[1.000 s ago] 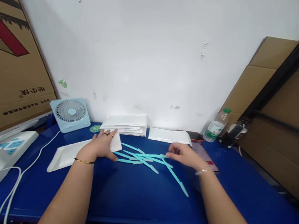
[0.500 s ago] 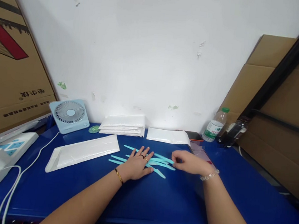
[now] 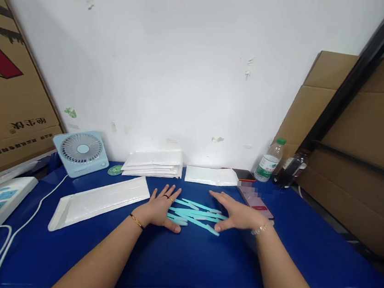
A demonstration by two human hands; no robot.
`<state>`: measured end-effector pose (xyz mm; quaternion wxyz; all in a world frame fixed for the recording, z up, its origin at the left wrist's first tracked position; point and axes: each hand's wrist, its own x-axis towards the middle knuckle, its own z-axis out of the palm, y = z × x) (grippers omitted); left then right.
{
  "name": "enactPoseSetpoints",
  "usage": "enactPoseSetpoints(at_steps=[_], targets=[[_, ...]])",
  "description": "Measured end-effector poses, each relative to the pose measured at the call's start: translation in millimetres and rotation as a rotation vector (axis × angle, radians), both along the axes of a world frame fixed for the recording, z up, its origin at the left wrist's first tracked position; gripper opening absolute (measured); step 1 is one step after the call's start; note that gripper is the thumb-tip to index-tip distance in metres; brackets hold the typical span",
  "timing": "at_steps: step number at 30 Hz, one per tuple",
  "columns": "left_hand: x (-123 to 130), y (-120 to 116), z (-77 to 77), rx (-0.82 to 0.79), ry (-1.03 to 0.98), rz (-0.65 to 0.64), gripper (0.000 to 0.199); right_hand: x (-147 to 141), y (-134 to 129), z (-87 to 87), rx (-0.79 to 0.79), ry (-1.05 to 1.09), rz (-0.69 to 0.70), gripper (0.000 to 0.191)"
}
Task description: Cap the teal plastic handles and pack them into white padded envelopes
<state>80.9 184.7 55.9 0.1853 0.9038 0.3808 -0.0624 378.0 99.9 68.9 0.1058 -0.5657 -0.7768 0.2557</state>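
2 open hands (image 3: pixel 201 213) flank the turquoise sticks (image 3: pixel 198 213) on blue table (image 3: pixel 178 262)

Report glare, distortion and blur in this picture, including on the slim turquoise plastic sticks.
Head view: faint sheen on the glossy blue tabletop; head view: wide-angle distortion, so the brown cardboard box seems to lean; head view: blocky pixelation over part of the pink-screened phone; head view: turquoise sticks slightly soft, ends hard to separate.

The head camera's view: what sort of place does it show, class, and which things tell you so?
Probably a makeshift indoor workspace: a blue table stands against a scuffed white wall, with a small fan and a power strip on it.
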Motion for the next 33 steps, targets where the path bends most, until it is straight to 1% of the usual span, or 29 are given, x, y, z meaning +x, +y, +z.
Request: enactPoseSetpoints(at_steps=[1,3,6,7,9,11,13,16,18,20,22,24,26,28,31,32,33], targets=[[5,-2,-3.4,0.020,-0.017,-0.002,0.124,-1,-6,-5.0,-0.028,-0.024,-0.004,0.116],[19,-11,-10.6,0.056,-0.060,-0.004,0.123,-7,-15,-18.4,-0.018,-0.064,-0.009,0.120],[42,-27,-19.8,0.085,-0.134,-0.012,0.120,-23,-19,-36.5,0.122,-0.071,-0.044,0.115],[47,-31,-21.3,0.086,-0.162,-0.010,0.121,-28,-18,-39.7,0.163,-0.060,-0.031,0.116],[51,-35,-20.6,0.080,-0.223,0.021,0.131,-35,-11,-41.6,0.207,-0.030,0.027,0.118],[46,-31,-14.6,0.069,-0.280,0.067,0.142,-37,-4,-39.5,0.209,-0.003,0.082,0.120],[32,-22,-6.1,0.060,-0.314,0.083,0.144,-34,-1,-36.7,0.209,0.032,0.086,0.118],[10,-7,2.4,0.017,-0.255,-0.002,0.141,-25,-9,-36.6,0.216,0.073,0.029,0.118],[3,-1,1.7,-0.019,-0.166,-0.054,0.142,-22,-17,-39.7,0.204,0.038,-0.002,0.118],[6,-1,-3.1,-0.028,-0.133,-0.083,0.142,-23,-22,-42.9,0.200,-0.027,-0.007,0.117],[16,-6,-8.7,-0.030,-0.156,-0.100,0.139,-30,-19,-43.8,0.214,-0.075,0.019,0.112],[27,-13,-12.8,-0.036,-0.175,-0.080,0.139,-40,-9,-41.6,0.228,-0.092,0.080,0.106],[32,-19,-14.2,-0.033,-0.167,-0.034,0.139,-50,5,-37.3,0.240,-0.097,0.149,0.103],[30,-22,-12.6,-0.022,-0.152,-0.002,0.138,-59,19,-33.2,0.252,-0.097,0.197,0.103],[17,-18,-5.7,0.014,-0.149,-0.018,0.132,-65,30,-30.4,0.266,-0.069,0.238,0.103],[13,-16,-2.8,0.029,-0.158,-0.026,0.126,-65,30,-30.6,0.266,-0.044,0.242,0.103],[8,-12,0.1,0.043,-0.176,-0.027,0.115,-64,30,-31.2,0.260,-0.002,0.237,0.100]])
